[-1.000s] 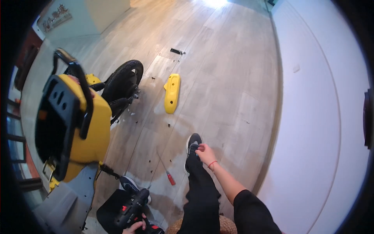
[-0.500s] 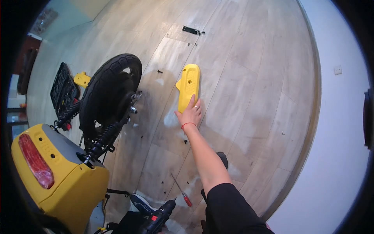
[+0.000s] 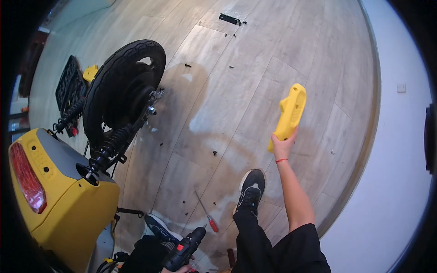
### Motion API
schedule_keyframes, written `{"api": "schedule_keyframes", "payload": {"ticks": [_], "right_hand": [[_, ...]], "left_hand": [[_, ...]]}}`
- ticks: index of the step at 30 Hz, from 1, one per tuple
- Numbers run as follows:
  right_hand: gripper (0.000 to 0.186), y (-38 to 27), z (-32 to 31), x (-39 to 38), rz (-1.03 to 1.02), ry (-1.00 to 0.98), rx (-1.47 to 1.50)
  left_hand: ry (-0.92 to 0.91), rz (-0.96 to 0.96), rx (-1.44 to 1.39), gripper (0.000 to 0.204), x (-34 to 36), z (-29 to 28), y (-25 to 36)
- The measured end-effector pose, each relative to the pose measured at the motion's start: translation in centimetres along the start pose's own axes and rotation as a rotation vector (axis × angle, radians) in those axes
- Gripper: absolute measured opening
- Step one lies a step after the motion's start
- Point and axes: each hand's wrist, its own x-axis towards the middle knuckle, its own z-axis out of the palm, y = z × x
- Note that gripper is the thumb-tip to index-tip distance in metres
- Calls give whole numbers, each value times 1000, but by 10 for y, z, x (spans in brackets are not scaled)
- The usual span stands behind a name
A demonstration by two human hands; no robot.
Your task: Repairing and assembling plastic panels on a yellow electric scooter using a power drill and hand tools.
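Observation:
My right hand point(image 3: 283, 145) grips the lower end of a long yellow plastic cover point(image 3: 290, 114) and holds it up off the wooden floor, to the right of my body. At the bottom edge my left hand point(image 3: 178, 269) is barely visible, closed around the grip of a black power drill point(image 3: 184, 249) with a red switch. The yellow scooter body point(image 3: 50, 191) with its red tail light stands at the left, and its black rear wheel point(image 3: 123, 88) is bare beside the spring shock point(image 3: 109, 145).
A red-handled screwdriver point(image 3: 207, 213) lies on the floor near my right shoe point(image 3: 250, 189). Small black screws are scattered over the boards. A black bracket point(image 3: 229, 19) lies far ahead; a black grid panel point(image 3: 68, 88) lies at the left. A white wall point(image 3: 400, 150) runs along the right.
My right hand reached from my shoe to the yellow cover lying on the floor, took hold of it and lifted it up and to the right.

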Motion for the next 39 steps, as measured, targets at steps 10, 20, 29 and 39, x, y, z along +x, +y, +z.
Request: {"api": "schedule_keyframes", "payload": {"ticks": [10,20,29,39], "right_hand": [[94,-1,-3,-36,74,-36,58],[92,-46,56,-91,-225,-230,-243],[62,-90,0,-135,-233,-368,61],[11,-54,-58,-222,-38,-781,102]], "left_hand": [[-44,-231,-120,26,3,-11,-31],[-55,-191,-36,24,5,-5,-31],[-45,-186,-115,35,-13,2,-19],[1,-51,251,57,-29,12,-31]]}}
